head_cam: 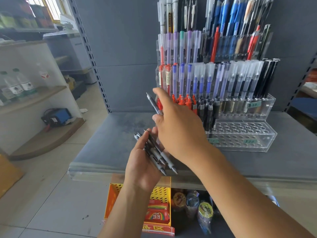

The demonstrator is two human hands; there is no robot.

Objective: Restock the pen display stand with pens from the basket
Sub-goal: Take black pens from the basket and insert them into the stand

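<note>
Hands meet in front of a clear acrylic pen display stand (240,134) that sits on a grey metal shelf (109,143); there is only the one view, from the person's head looking down.

The left hand (142,167), palm up, curls its fingers loosely around a bundle of black pens (157,152), tips pointing back toward the person. The right hand (178,127) rises just above it, thumb and forefinger pinching a single grey-and-black pen (153,104) near its middle, the clicker end pointing up and to the left. That pen hangs near the stand's lower rows, touching nothing else.

The stand rises in tiers. The upper tiers are crowded with capped and clip pens in red, blue, purple and black. The front bottom tier (243,133) shows many bare round holes on its right side, so that is probably where the pen is headed. Below the shelf edge a yellow perforated basket (161,193) holds bright packets; whether pens remain in it cannot be told.

The risks look plain enough. The pinched pen could knock its packed neighbours askew if it enters at a slant, and the loosely held bundle could slide out of the open palm and roll off the shelf.
</note>
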